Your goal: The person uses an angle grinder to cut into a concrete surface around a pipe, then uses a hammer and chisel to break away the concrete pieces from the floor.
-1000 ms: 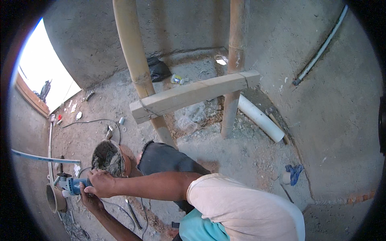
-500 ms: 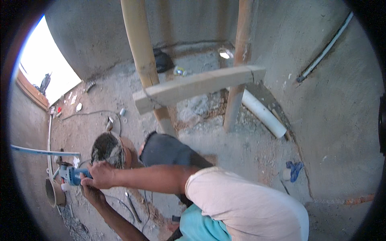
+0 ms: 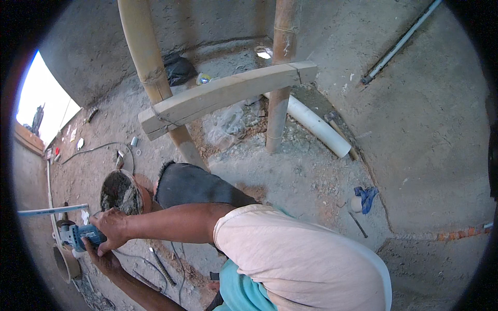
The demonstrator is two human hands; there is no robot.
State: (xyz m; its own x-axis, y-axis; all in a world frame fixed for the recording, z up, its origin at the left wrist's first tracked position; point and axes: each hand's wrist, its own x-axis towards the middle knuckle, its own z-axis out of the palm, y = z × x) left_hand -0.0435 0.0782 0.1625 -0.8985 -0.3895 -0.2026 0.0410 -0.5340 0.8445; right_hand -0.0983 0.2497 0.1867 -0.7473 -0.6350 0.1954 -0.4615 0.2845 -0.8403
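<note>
Bent low over a rubble-strewn floor (image 3: 233, 168), I grip a blue power tool (image 3: 82, 235), by its shape an angle grinder, with both hands at the far left of the room. My right hand (image 3: 111, 227) reaches across in front of me and is curled around the rear of the tool's body, fingers closed over the top. My left hand (image 3: 106, 263) comes up from below and is closed on the same end from the underside, thumb side against the casing. The tool's head points away to the left, toward the wall, its dark disc (image 3: 65, 223) just below a pale pipe (image 3: 52, 212) that juts in from the side. (From this angle I cannot tell whether disc and pipe touch, or whether the disc is spinning.)

Just beyond my wrist stands an orange-brown bucket (image 3: 146, 196) with grey mortar (image 3: 122, 194) in it; a second bucket (image 3: 74, 268) lies tipped below the tool's head. Ahead of my knee (image 3: 199, 186), a timber beam (image 3: 228, 93) is tied across two upright poles.

I judge the step in hand to be steadying and aiming the tool at the work by the wall. The next move, as I see it, calls for a firm two-handed hold, a square disc, and fingers and the loose cable (image 3: 148, 259) well away from it.
</note>
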